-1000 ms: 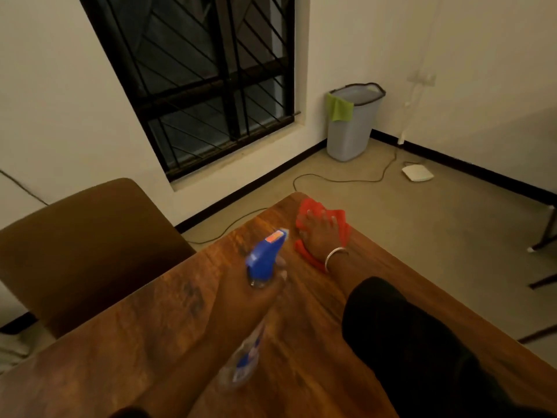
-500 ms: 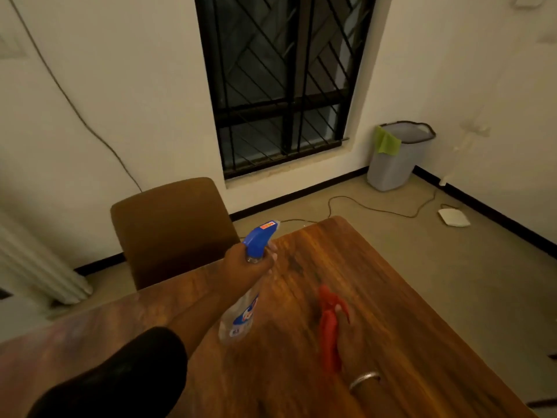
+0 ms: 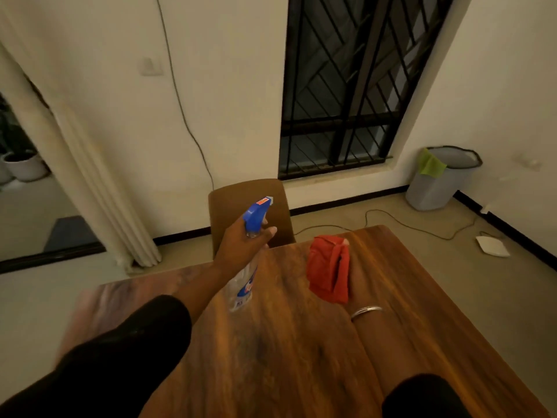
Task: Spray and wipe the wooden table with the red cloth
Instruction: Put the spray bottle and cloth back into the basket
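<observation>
Left hand (image 3: 241,245) gripped the spray bottle (image 3: 245,267) mid-frame, nozzle aimed toward the table's (image 3: 301,357) far edge; right hand, mostly hidden, seemingly pressed the red cloth (image 3: 328,271) just right.

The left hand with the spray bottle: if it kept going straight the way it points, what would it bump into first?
Probably the brown chair back just beyond the wooden table's far edge; the left hand, gripping the blue-topped spray bottle, points that way, though depth is unclear.

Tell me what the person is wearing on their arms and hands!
Both arms have black sleeves. The left sleeve ends partway down the forearm, so the wrist and left hand are bare. The right sleeve shows only at the bottom edge. A thin silver bangle circles the right wrist. The right hand is mostly hidden under cloth. No gloves or rings are visible.
</observation>
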### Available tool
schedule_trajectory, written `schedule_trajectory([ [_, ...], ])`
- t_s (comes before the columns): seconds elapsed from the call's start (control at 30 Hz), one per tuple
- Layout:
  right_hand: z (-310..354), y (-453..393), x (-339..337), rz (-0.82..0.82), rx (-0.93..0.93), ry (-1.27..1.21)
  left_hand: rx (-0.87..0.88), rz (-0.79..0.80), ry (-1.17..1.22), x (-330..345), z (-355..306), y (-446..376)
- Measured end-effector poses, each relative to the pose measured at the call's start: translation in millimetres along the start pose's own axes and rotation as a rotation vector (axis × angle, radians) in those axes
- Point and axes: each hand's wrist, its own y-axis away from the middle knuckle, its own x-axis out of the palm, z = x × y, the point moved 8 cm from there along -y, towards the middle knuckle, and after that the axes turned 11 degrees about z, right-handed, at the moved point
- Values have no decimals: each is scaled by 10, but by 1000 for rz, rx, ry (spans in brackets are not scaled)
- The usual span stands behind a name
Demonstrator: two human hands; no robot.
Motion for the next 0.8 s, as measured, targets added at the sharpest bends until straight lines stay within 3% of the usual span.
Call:
schedule_trajectory([
  [0.13, 336, -69, 369, -183, -204, -460, 5, -29, -2, -502, -36, 462],
  [0.3, 625, -243, 1232, -579, -253, -603, -60, -90, -72, -1101, 202, 1131],
  [0.47, 1144, -654, 2235, -456, -282, -534, -227, -120, -73, -1811, 743, 1990],
  [0.67, 1615, -1240, 3515, -263, -204, -411, -351, -392, -86, -2955, 1347, 3474],
  [0.8, 1863, -1542, 4351, -199, -215, -517, -405, -554, -36, -3534, 1891, 4369],
])
